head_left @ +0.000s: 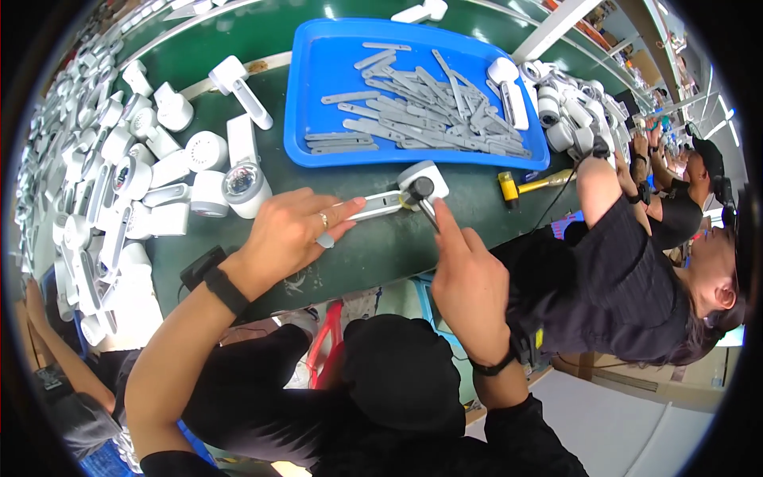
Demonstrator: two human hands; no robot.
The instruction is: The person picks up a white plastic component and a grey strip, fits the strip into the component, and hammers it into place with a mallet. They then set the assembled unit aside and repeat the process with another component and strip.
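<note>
My left hand (292,230) holds the handle of a white handheld fan (429,176) flat on the green table. The handle's inner side, with a grey strip (375,205), faces up. My right hand (469,278) grips a small mallet (421,188) by its handle, index finger stretched along it. Its dark round head is over the joint between the fan's handle and its head; whether they touch I cannot tell. Something small and grey (325,240) shows at my left thumb. Just beyond my hands is a blue tray (318,163) of loose grey strips (421,103).
Many white fans (151,151) crowd the table's left side. Another pile (568,111) is at the right of the tray, and one fan (509,91) rests on its rim. A yellow-headed mallet (509,189) lies at right, near a co-worker in black (620,270).
</note>
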